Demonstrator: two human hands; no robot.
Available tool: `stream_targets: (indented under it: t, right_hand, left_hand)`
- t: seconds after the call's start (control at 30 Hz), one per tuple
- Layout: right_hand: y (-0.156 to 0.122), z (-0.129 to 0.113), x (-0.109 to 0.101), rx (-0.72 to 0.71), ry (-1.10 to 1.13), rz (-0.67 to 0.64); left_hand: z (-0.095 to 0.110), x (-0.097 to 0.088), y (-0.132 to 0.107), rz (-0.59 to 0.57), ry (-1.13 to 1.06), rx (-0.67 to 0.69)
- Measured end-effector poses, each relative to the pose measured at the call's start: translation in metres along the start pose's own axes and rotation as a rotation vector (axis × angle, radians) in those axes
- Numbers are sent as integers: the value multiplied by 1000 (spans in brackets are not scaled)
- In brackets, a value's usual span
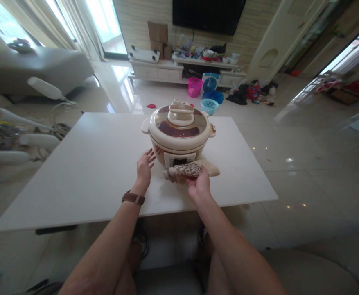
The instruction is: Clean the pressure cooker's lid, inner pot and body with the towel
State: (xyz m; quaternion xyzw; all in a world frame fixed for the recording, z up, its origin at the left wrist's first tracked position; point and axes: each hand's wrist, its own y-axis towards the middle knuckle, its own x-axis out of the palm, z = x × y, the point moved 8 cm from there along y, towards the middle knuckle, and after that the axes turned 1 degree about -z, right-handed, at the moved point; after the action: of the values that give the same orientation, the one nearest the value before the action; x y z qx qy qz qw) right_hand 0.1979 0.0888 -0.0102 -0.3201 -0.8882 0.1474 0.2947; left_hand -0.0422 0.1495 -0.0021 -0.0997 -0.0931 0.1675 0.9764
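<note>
A cream electric cooker [179, 141] with a lidded top stands on the white table [105, 172]. Its lid has a dark see-through ring and a cream handle [181, 113]. My right hand [200, 184] is closed on a folded patterned cloth [187, 169], held up before the cooker's front panel and partly covering it. The cloth is beige with a dark print at the left and plain at the right. Beside the cooker's lower left side, my left hand [144, 166] has its fingers apart and holds nothing. Whether its fingertips touch the cooker, I cannot tell.
Beyond the table lie a pink basket [194, 87] and a light blue basket [209, 106] on the tiled floor. A low white cabinet [170, 73] with clutter stands under a television [208, 15]. White padded parts of some frame [41, 141] are close to the table's left edge.
</note>
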Motion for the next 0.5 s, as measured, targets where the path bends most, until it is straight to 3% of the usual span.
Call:
stream_targets:
  t: [0.1,0.2,0.5]
  right_hand:
    - [-7,-17,-8,-123,-28,126]
    - [-29,-28,1,-306,-159,105]
    - [-65,23,20,-231,-281,-74]
  left_hand:
    - [-1,10,-5,-51,-14,-9]
    - [0,18,-11,-42,-29,4]
    - [-6,12,-5,20,-118,-5]
